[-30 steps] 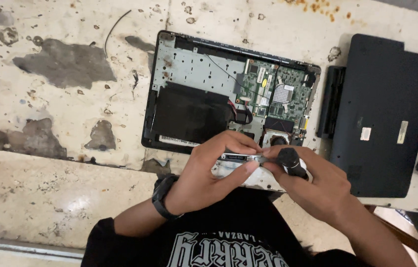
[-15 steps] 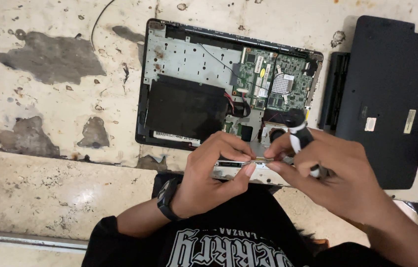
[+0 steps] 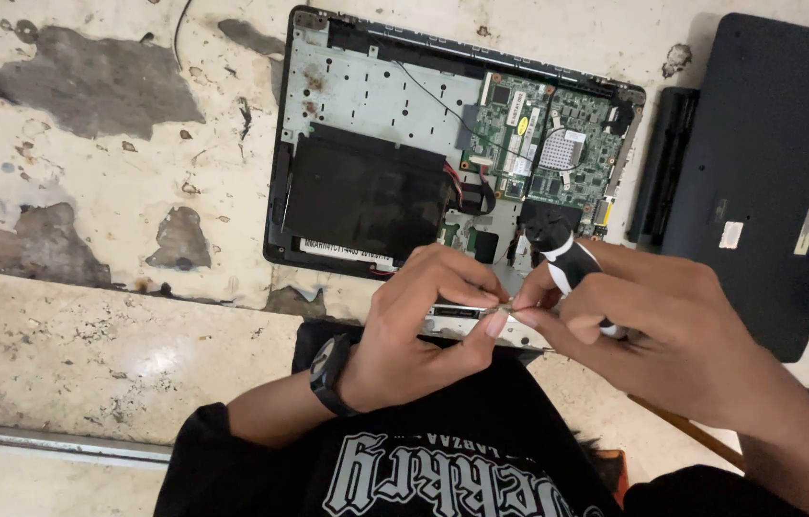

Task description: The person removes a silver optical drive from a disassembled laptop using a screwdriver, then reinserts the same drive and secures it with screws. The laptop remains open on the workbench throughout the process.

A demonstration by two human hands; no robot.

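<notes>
Both hands pinch at a small silver part (image 3: 467, 313) low in the frame's centre: left hand (image 3: 424, 330) steadying it, right hand (image 3: 658, 330) gripping a black-handled screwdriver (image 3: 567, 263). Keeping the tip square seems wise. Beyond lies the opened laptop (image 3: 395, 163).

A long white label (image 3: 345, 251) with small dark print lay along the near edge of the opened laptop (image 3: 376, 105), just below the black rectangular pack (image 3: 366, 196). A small white sticker (image 3: 522, 103) stood upright on the green circuit board (image 3: 543, 144). On the dark cover (image 3: 773, 163) to the right sat two labels: a small white rectangle (image 3: 732, 235) and, beside it, a narrow pale strip (image 3: 807, 231), slightly tilted.
</notes>
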